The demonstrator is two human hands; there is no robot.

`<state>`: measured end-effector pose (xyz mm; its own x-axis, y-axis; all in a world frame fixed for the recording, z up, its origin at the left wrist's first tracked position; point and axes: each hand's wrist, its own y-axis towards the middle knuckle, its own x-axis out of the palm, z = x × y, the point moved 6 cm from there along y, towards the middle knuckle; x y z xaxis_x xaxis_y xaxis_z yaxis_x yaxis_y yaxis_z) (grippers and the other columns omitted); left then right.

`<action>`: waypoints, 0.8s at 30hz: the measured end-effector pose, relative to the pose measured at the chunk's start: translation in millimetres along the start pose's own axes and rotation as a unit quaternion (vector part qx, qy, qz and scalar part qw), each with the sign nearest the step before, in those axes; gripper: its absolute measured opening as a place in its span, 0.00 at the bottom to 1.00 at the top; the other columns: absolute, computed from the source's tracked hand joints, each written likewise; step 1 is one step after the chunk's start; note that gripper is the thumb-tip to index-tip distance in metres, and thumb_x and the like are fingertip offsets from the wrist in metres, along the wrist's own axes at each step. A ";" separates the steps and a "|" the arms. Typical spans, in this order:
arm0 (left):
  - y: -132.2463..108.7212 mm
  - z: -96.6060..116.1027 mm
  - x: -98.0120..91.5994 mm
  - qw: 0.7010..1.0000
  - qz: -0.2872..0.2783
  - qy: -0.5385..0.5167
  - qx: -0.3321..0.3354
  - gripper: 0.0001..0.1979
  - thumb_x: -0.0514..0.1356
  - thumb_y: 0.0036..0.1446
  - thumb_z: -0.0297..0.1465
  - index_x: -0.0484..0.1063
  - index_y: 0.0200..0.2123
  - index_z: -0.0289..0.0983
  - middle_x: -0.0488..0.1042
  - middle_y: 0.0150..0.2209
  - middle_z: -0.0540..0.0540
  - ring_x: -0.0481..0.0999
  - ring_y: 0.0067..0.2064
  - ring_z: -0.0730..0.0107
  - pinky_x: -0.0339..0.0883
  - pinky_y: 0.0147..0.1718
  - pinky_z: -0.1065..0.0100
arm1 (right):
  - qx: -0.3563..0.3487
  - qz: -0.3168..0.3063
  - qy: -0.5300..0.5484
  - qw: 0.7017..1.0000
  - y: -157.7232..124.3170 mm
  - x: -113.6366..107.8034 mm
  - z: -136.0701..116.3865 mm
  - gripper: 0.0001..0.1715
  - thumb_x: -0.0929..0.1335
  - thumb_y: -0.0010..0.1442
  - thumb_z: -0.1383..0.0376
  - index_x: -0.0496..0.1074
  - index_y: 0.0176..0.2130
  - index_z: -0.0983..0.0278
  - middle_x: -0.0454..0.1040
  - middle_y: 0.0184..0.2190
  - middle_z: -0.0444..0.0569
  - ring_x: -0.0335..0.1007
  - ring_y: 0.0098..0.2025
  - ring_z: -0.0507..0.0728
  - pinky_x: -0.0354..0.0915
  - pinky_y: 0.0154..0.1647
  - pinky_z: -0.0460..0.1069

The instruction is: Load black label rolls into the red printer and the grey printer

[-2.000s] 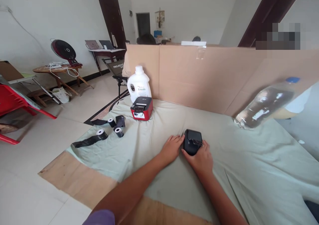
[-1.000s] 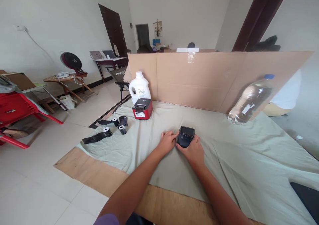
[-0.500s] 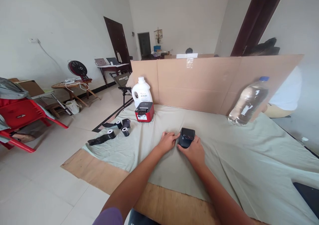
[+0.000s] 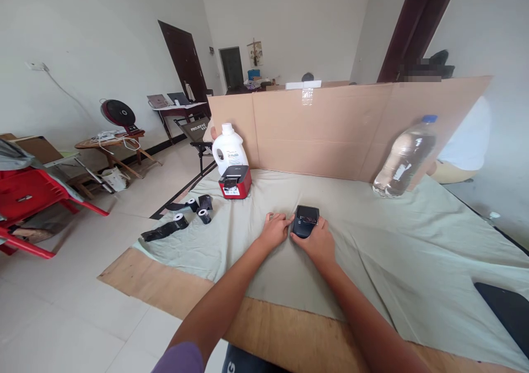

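A small black portable printer with a shiny dark front sits on the pale green cloth in front of me. My right hand grips it from the right, thumb along its near edge and fingers on its right side. To its left, my left hand reaches with the index finger stretched out to the printer's left side, while the other fingers are partly curled. Nothing shows in the left palm, though its underside is hidden.
Left of centre, a red and black printer stands before a white jug. Several black rolls lie farther left. A cardboard panel spans the back, with a water bottle leaning there. A dark flat device lies right. Someone's white sleeve shows behind the panel.
The camera view has shifted slightly, so everything sits a little higher and farther left. Both hands keep nearly the same hold and touch on the black printer.
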<state>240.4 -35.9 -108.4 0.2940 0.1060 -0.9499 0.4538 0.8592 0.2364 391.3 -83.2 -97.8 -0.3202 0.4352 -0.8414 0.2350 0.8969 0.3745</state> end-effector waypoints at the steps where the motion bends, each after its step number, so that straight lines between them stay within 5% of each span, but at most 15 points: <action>1: 0.0 -0.4 0.2 1.000 0.002 -0.001 -0.001 0.25 0.50 0.66 0.25 0.69 0.61 0.49 0.75 0.41 0.46 0.72 0.49 0.62 0.52 0.59 0.54 | 0.000 0.001 0.003 1.000 0.0 0.1 0.2 0.48 0.76 0.46 0.44 0.58 0.52 0.69 0.71 0.45 0.58 0.74 0.40 0.65 0.64 0.37 0.53; 24: 0.6 0.8 -0.2 1.000 0.008 0.002 0.007 0.24 0.51 0.65 0.25 0.68 0.62 0.49 0.75 0.42 0.46 0.70 0.50 0.61 0.48 0.63 0.49 | 0.001 0.004 0.039 0.999 0.9 -0.6 0.9 0.47 0.76 0.46 0.48 0.58 0.55 0.66 0.71 0.46 0.60 0.73 0.45 0.67 0.65 0.40 0.54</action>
<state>241.3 -35.8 -107.9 0.2987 0.1214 -0.9466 0.4602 0.8506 0.2543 392.5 -82.7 -97.3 -0.3890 0.4470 -0.8055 0.2393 0.8934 0.3802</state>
